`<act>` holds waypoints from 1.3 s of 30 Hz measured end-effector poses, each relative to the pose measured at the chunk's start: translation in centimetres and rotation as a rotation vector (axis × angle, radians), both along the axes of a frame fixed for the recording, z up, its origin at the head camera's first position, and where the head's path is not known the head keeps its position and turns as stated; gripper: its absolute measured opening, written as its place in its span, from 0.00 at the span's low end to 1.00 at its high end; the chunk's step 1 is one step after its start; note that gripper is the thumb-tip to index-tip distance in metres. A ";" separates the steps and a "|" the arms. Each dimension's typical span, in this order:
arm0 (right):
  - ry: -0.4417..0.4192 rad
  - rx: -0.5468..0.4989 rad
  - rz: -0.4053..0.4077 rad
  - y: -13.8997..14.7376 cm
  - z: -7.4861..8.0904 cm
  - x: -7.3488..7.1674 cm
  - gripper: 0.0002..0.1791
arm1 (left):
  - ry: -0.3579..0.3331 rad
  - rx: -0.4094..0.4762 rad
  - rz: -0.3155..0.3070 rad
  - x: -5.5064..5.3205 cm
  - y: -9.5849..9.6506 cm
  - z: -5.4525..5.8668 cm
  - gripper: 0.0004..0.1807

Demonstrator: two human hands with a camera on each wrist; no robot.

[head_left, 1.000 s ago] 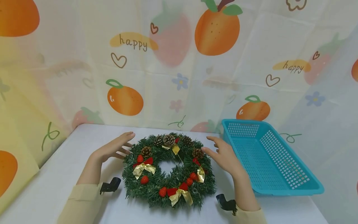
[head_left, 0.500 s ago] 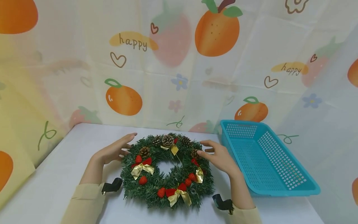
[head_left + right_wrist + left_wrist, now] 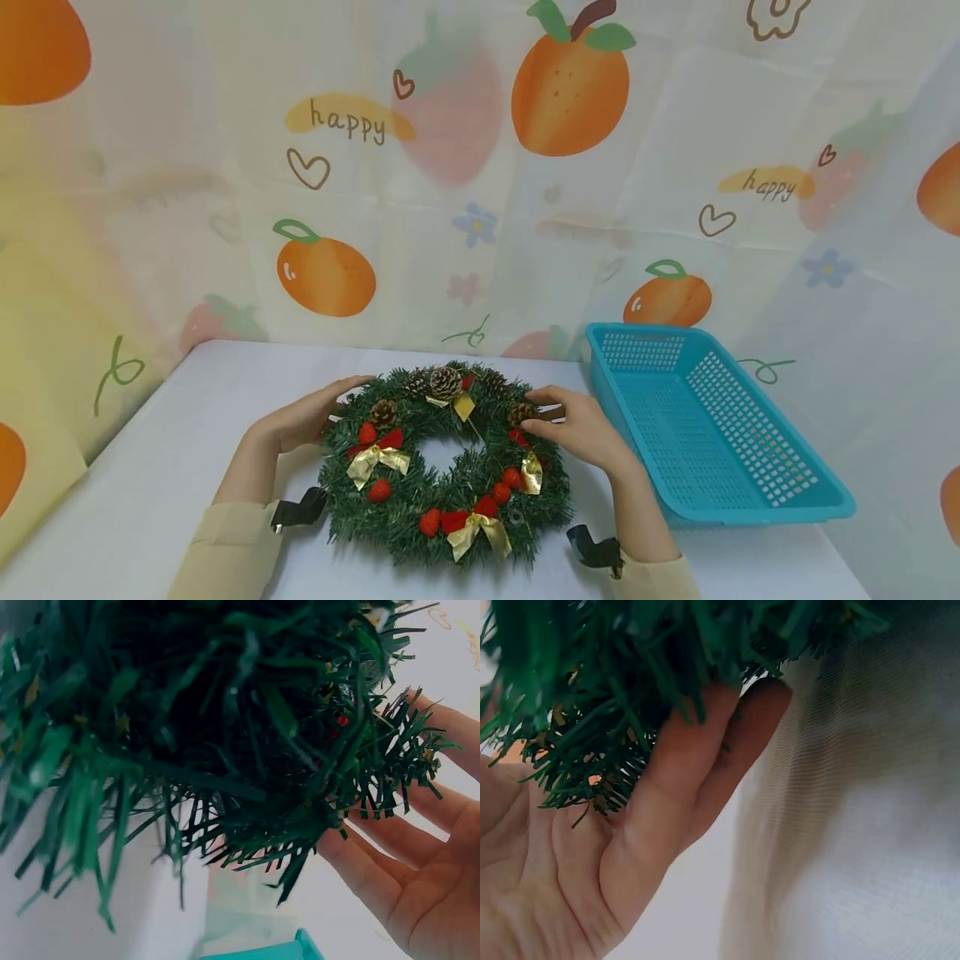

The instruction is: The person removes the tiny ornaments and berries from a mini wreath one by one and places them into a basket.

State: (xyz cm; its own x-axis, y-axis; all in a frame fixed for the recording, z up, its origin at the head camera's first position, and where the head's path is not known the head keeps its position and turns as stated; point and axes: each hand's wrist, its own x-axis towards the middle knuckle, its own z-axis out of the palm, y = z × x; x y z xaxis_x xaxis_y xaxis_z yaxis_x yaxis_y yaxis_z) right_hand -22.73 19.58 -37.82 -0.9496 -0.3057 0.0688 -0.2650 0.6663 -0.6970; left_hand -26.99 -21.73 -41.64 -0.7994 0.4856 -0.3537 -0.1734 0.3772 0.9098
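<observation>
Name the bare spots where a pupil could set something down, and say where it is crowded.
Bare white tabletop lies between the left sleeve and the patterned curtain; the blue basket also looks bare inside. A smaller patch shows inside the wreath. Crowded: both sides of the wreath, at the left grip and right grip.

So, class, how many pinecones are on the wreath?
5: a pinecone on the left of the wreath, three at the back, one by the right hand. More may be hidden.
</observation>
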 end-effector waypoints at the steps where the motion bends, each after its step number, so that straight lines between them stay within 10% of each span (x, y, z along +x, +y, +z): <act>1: 0.000 -0.002 0.001 -0.1 0.0 0.0 0.25 | 0.000 0.001 -0.007 0.1 0.0 -0.1 0.35; 39: 0.030 -0.029 -0.032 0.1 -0.1 0.0 0.15 | 0.055 -0.028 0.033 0.1 -0.1 -1.1 0.39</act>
State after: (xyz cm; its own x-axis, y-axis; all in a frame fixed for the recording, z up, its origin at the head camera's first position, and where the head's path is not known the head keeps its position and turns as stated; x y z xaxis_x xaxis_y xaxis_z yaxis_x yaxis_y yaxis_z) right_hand -22.70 19.67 -37.96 -0.9563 -0.2726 0.1057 -0.2648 0.6541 -0.7085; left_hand -26.93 -21.82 -42.73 -0.8333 0.4493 -0.3220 -0.1362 0.3976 0.9074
